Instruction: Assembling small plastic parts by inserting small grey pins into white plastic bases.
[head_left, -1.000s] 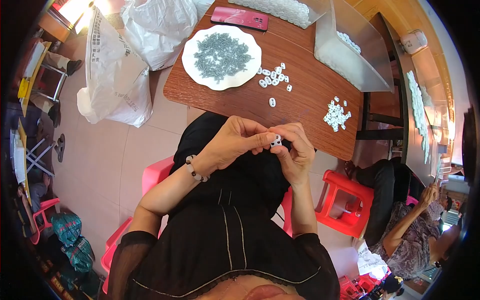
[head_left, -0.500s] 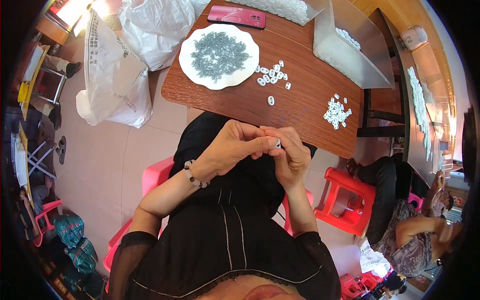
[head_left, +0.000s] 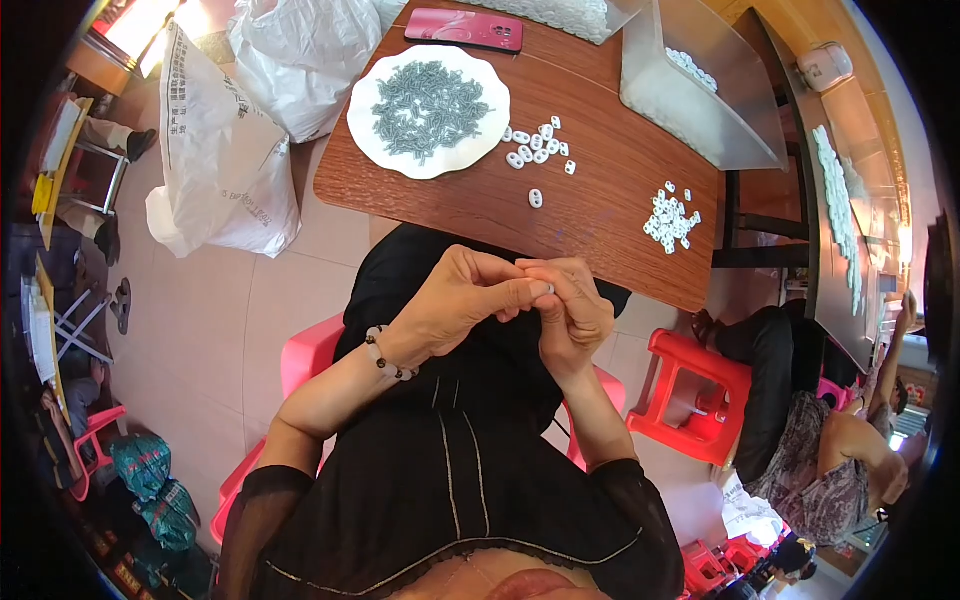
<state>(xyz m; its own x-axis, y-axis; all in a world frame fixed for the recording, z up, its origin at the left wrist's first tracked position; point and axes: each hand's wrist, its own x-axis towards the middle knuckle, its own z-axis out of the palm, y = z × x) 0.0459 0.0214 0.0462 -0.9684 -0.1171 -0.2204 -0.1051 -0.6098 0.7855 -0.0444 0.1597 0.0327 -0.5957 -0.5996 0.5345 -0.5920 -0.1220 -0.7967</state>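
My left hand point(head_left: 462, 300) and my right hand point(head_left: 572, 312) meet over my lap, just below the near edge of the brown wooden table point(head_left: 600, 205). Between their fingertips they pinch a small white plastic piece point(head_left: 547, 289), mostly hidden by the fingers. A bead bracelet sits on my left wrist. On the table lie a white plate point(head_left: 370, 128) heaped with small grey parts point(head_left: 428, 98), a loose group of white ring pieces point(head_left: 536, 147), a single white ring point(head_left: 535, 198) and a pile of white pieces point(head_left: 670, 217) at the right.
A red phone point(head_left: 465, 28) and a clear plastic tray point(head_left: 690, 100) lie at the table's far side. White bags point(head_left: 225, 150) stand on the floor to the left. A red stool point(head_left: 695, 395) and a seated person point(head_left: 820, 450) are at the right.
My hands have shifted slightly and the fingers have closed tighter around the small white piece, so less of it shows. The things on the table have not moved.
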